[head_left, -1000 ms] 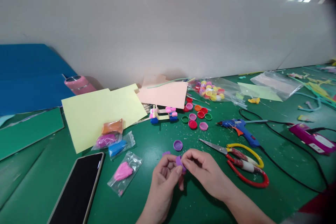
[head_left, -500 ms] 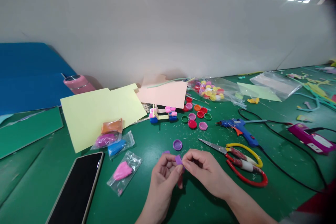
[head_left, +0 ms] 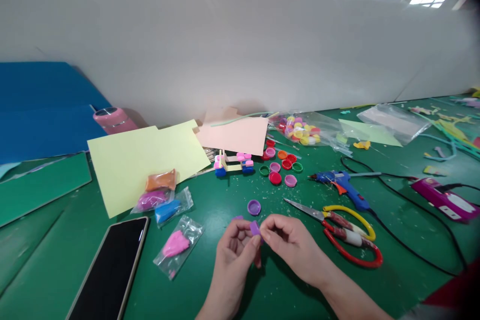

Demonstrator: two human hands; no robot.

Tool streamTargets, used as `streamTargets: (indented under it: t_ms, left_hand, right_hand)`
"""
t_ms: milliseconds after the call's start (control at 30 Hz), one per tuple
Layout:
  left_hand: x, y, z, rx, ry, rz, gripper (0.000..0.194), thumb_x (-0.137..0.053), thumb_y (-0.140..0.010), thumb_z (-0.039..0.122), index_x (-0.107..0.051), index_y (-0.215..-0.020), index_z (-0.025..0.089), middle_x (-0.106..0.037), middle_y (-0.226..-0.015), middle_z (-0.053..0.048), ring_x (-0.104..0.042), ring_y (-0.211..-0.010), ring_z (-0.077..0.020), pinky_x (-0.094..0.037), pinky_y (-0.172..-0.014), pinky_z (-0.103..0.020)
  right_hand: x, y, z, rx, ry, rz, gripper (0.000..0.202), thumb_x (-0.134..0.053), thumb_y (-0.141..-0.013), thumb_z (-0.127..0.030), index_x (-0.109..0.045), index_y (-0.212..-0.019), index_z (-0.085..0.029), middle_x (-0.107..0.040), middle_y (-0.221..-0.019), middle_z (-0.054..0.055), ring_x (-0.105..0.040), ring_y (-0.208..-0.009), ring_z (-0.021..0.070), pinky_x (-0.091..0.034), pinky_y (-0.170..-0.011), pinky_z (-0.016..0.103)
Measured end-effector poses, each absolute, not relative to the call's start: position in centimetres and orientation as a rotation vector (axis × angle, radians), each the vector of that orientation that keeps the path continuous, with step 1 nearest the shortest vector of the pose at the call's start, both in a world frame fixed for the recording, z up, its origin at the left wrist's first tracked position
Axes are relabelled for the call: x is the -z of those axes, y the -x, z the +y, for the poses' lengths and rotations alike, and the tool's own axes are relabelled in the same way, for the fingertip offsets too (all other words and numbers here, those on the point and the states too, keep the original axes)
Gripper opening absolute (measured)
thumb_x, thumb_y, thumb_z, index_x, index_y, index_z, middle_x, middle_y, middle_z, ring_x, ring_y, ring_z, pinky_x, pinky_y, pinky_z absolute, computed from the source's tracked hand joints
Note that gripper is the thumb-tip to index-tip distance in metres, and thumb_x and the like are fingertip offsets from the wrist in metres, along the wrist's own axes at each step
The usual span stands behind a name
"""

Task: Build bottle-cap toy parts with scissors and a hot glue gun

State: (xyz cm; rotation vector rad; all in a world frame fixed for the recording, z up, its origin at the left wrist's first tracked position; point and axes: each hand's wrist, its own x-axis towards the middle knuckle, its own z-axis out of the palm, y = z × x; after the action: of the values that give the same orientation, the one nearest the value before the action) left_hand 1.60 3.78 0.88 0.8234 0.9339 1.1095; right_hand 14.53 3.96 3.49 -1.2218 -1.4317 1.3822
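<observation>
Between the thumb and fingers of my left hand (head_left: 237, 250) is a small purple piece (head_left: 255, 228); another bit of purple shows behind the fingertips. My right hand (head_left: 287, 240) is pinched closed at the right edge of that piece, and whatever lies between its fingertips is too small to make out. A purple bottle cap (head_left: 254, 207) lies on the green table just beyond my hands. Farther back stands a small stick frame (head_left: 234, 165) with pink and blue parts, left of several loose coloured caps (head_left: 275, 177).
Scissors (head_left: 337, 225) lie right of my hands, with a blue glue gun (head_left: 343, 185) and its cable behind. On the left are a phone (head_left: 108, 270), bagged clay (head_left: 176, 244) and yellow paper (head_left: 123, 165). A bag of caps (head_left: 300, 130) lies by the white partition (head_left: 225, 50).
</observation>
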Motion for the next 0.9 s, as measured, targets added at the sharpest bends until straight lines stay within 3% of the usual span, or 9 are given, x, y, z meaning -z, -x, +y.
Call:
streamTargets:
  t_ms: [133,500,733,900]
  left_hand:
    - [-0.8,-1.6,3.7,-1.145,-0.839,0.973,0.014,-0.063,-0.072,0.025,-0.054,-0.080,0.017,-0.050,-0.061,0.005,-0.043,-0.049,-0.0060,-0.036,-0.045,-0.017]
    - [-1.0,-1.4,3.6,-1.241,-0.902,1.145,0.025,-0.067,-0.066,0.023,-0.054,-0.086,0.018,-0.056,-0.062,0.004,-0.050,-0.053,-0.0091,-0.040,-0.051,-0.019]
    - [-1.2,-1.4,3.3,-1.337,-0.927,1.166,0.025,-0.069,-0.063,0.019,-0.055,-0.084,0.020,-0.060,-0.072,0.001,-0.056,-0.062,-0.0110,-0.045,-0.058,-0.020]
    - [-1.3,-1.3,3.6,-1.246,-0.787,1.005,0.014,-0.062,-0.073,0.022,-0.056,-0.084,0.018,-0.059,-0.063,0.002,-0.054,-0.053,-0.0095,-0.043,-0.055,-0.021]
  right_hand:
    - [-3.6,-14.2,3.9,-1.342,1.243,-1.414,0.020,-0.047,-0.083,-0.023,-0.051,-0.065,-0.016,-0.044,-0.057,-0.005,-0.038,-0.053,0.0081,-0.032,-0.049,0.019]
    - [-3.3,-12.9,3.9,-1.348,1.212,-1.287,0.020,-0.045,-0.082,-0.029,-0.046,-0.065,-0.019,-0.049,-0.059,-0.004,-0.046,-0.056,0.0102,-0.037,-0.053,0.019]
    - [-2.4,-11.9,3.7,-1.396,1.220,-1.162,0.022,-0.045,-0.083,-0.036,-0.044,-0.067,-0.019,-0.037,-0.057,-0.006,-0.036,-0.050,0.0082,-0.031,-0.045,0.018]
    - [-1.3,-12.4,3.6,-1.411,1.228,-1.113,0.023,-0.039,-0.087,-0.039,-0.043,-0.074,-0.020,-0.030,-0.053,-0.008,-0.029,-0.046,0.0077,-0.025,-0.042,0.018]
